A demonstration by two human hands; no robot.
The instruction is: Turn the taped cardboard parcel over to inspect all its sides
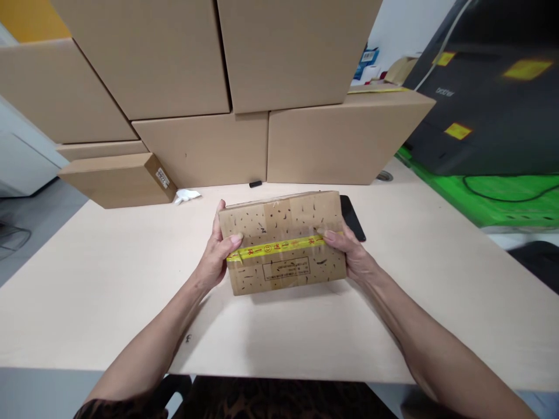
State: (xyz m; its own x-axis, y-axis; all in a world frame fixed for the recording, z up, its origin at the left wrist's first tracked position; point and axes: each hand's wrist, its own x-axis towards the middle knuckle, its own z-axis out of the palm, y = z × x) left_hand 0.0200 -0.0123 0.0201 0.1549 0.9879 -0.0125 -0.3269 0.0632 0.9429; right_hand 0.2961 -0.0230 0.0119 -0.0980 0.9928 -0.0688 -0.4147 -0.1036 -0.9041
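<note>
Fingers of L hand [213, 256] and R hand [356, 253] are gripping taped box [283, 273] by opp. ends, prob. for balance, over bench [301, 343] btwn front & back edges, black item [354, 220] lying just behind.

Hidden behind the held carton [248, 224]: most fingers of the left hand [217, 250] and right hand [353, 250], plus part of the black flat object [354, 221]. Cut off above: the upper boxes [151, 58]. Cut off above and at right: the dark machine [489, 105], with yellow labels [528, 70] too blurred to read. Too small to read: the framed print [286, 269] and white label [162, 178]. Too small to identify: the dark speck [188, 338] near the table's [109, 291] front edge.
</note>
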